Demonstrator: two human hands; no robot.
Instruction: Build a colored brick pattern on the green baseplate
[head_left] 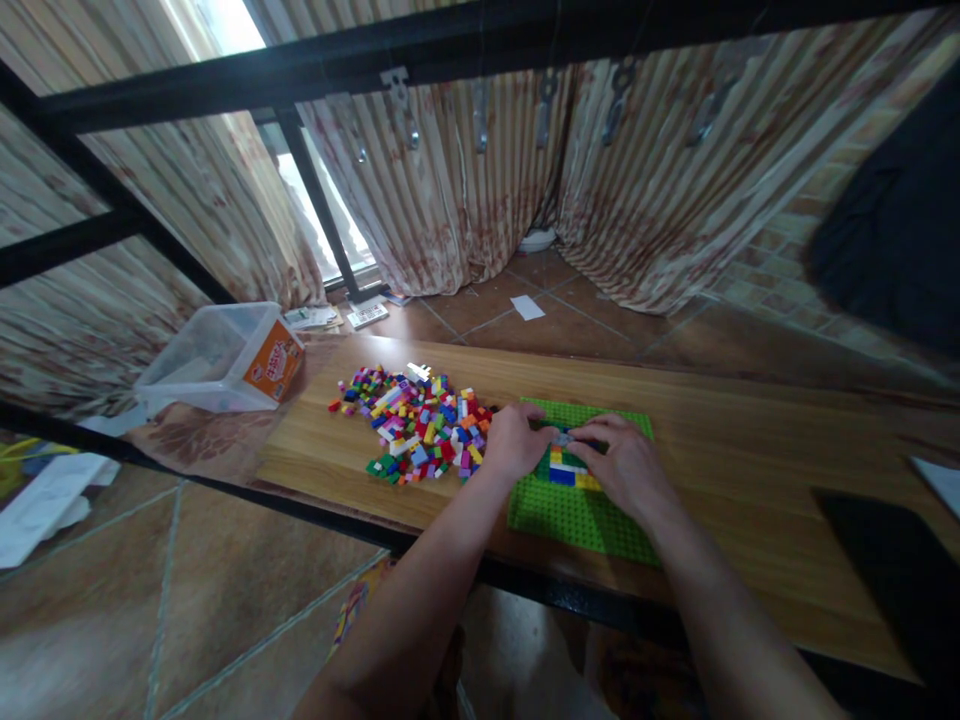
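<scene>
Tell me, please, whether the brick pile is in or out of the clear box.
Out: the brick pile lies on the wooden table, apart from the clear box.

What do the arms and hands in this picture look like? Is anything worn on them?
They're a person's: the left hand and right hand are ungloved, each with ordinary human fingers. The left forearm and right forearm show no sleeves, cables or markings, and no watch or bracelet. Rings would be too small to tell.

Head cam, wearer's POV, facing fwd + down, tabletop (739,440) nr, curtains (450,200) farther
</scene>
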